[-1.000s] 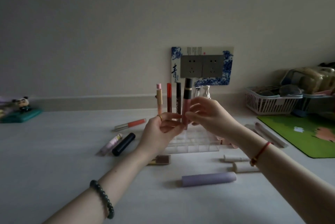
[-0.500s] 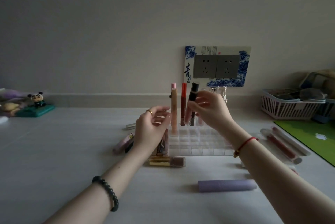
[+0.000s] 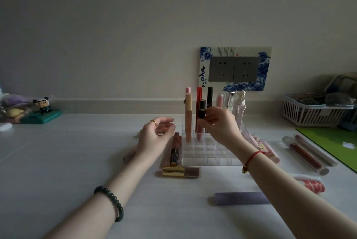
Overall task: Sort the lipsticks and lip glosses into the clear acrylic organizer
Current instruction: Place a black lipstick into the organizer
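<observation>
A clear acrylic organizer (image 3: 206,156) with many small cells stands on the table. Its back row holds several upright tubes, among them a peach gloss (image 3: 188,115) and a red one (image 3: 199,99). My right hand (image 3: 219,124) pinches a black-capped pink lip gloss (image 3: 202,110), whose lower end sits in a cell of the second row. To the organizer's left my left hand (image 3: 154,138) hovers with loosely curled fingers and holds nothing. Loose items lie around: a gold-capped lipstick (image 3: 181,171), two tubes (image 3: 174,151) beside the organizer, a lilac tube (image 3: 241,198).
More tubes lie at the right: dark red ones (image 3: 307,156), a red-and-white patterned one (image 3: 312,185). A green mat (image 3: 332,142) and a white basket (image 3: 313,112) sit at far right. A panda figure (image 3: 42,106) stands at far left. Wall sockets (image 3: 234,68) are behind.
The right hand has lowered the black-capped gloss from mid-air into the organizer. The left hand let go of it and drew back to the left. The view shifted left.
</observation>
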A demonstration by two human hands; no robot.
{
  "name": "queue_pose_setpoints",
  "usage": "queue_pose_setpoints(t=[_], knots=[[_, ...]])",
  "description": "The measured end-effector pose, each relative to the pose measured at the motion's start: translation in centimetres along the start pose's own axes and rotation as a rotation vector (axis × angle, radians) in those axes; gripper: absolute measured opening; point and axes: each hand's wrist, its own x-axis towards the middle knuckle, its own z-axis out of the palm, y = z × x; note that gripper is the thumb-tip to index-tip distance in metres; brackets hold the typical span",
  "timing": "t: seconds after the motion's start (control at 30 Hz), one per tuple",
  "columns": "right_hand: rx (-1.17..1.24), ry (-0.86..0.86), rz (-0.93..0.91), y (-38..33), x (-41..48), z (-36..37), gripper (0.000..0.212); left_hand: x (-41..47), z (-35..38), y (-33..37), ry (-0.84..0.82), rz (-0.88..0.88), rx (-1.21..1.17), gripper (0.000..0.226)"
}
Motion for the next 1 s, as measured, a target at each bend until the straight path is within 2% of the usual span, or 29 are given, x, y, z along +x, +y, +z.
queue_pose_setpoints(t=[0.3,0.57,0.67,0.77,0.83,0.9,1.0], knots=[[-0.005,-0.009,0.007,0.1,-0.1,0.1,0.03,0.2,-0.3,-0.7,-0.063,-0.076,0.075,0.018],[0.001,-0.018,0.036,0.5,0.1,-0.1,0.037,0.7,-0.3,-1.4,-0.06,-0.128,0.037,0.013],[0.007,0.1,0.004,0.0,0.1,-0.9,0.036,0.9,-0.5,-1.3,-0.094,-0.159,-0.011,0.016],[-0.01,0.204,-0.132,-1.3,-0.2,-1.9,0.029,1.2,-0.8,-0.9,-0.156,-0.211,-0.056,0.027],[-0.042,0.124,-0.28,-2.5,-0.8,-2.2,0.019,1.7,-0.9,-0.6,-0.22,-0.247,-0.07,0.04],[-0.124,-0.092,-0.419,-3.8,-1.8,-1.9,0.015,2.0,-0.6,-0.5,-0.289,-0.273,-0.008,0.05],[-0.346,-0.425,-0.608,-4.8,-3.2,-0.6,0.023,2.0,0.0,-0.3,-0.346,-0.297,0.035,0.057]])
